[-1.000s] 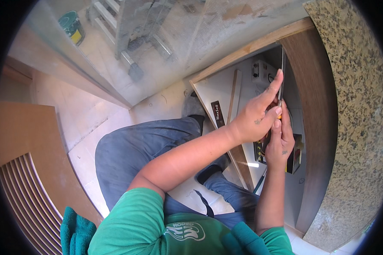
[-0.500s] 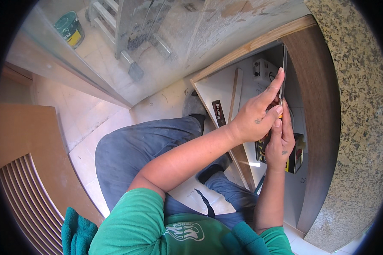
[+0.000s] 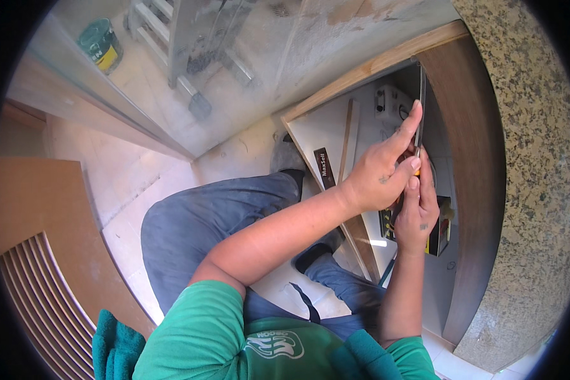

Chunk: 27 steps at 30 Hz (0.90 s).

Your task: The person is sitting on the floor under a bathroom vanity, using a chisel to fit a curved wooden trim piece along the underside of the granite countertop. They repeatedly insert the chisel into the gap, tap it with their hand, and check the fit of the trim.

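Observation:
A long, thin metal shaft of a screwdriver (image 3: 422, 95) reaches up to the far corner of a wooden cabinet frame (image 3: 438, 47). Its handle, with a bit of yellow showing, is mostly covered by my fingers. My left hand (image 3: 384, 172) is closed at the top of the handle, thumb pressed on it and index finger stretched along the shaft. Just below, my right hand (image 3: 418, 212) wraps its fingers and thumb round the handle. Whether the tip sits in a screw is too small to tell.
A speckled stone countertop (image 3: 538, 158) borders the cabinet on the right. Inside lie a white device (image 3: 389, 101), a black-and-yellow box (image 3: 438, 237) and a dark narrow box (image 3: 323, 168). A louvred wooden door (image 3: 41, 190) stands left; a stepladder (image 3: 171, 38) and bucket (image 3: 101, 45) show behind glass.
My hands and the screwdriver keep nearly the same place. The view has shifted very slightly.

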Motion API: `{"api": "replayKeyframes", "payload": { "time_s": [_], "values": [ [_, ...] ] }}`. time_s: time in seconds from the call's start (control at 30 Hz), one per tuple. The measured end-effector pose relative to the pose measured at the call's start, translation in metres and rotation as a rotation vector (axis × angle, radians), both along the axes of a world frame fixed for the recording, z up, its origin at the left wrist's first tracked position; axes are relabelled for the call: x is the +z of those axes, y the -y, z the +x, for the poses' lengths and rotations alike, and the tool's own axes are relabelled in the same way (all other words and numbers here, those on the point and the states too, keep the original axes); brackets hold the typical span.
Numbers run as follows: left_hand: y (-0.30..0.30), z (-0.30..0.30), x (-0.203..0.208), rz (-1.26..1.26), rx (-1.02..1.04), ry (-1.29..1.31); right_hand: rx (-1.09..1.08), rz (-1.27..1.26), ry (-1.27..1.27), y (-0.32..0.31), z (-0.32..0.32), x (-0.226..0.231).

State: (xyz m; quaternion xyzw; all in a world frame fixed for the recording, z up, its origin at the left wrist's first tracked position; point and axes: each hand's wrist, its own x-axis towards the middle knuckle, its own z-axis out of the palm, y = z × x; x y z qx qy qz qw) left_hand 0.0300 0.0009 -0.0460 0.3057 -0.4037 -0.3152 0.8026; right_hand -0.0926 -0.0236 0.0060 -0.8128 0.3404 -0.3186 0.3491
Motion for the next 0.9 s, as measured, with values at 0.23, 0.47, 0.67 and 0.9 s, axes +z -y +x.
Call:
{"api": "replayKeyframes", "payload": {
  "time_s": [0.23,0.47,0.67,0.9],
  "values": [
    [0.008,-0.003,-0.002,-0.043,0.054,-0.009,-0.039,0.061,-0.01,-0.005,0.007,0.007],
    [0.002,-0.005,0.0,-0.026,0.029,0.019,0.003,0.016,-0.013,-0.001,-0.004,0.004],
    [0.001,0.005,0.005,-0.005,-0.044,-0.028,-0.021,0.023,-0.021,0.001,0.006,0.008],
    [0.002,0.004,0.005,-0.012,-0.004,-0.014,-0.081,0.111,-0.012,-0.004,0.013,0.011]
  ]
}}
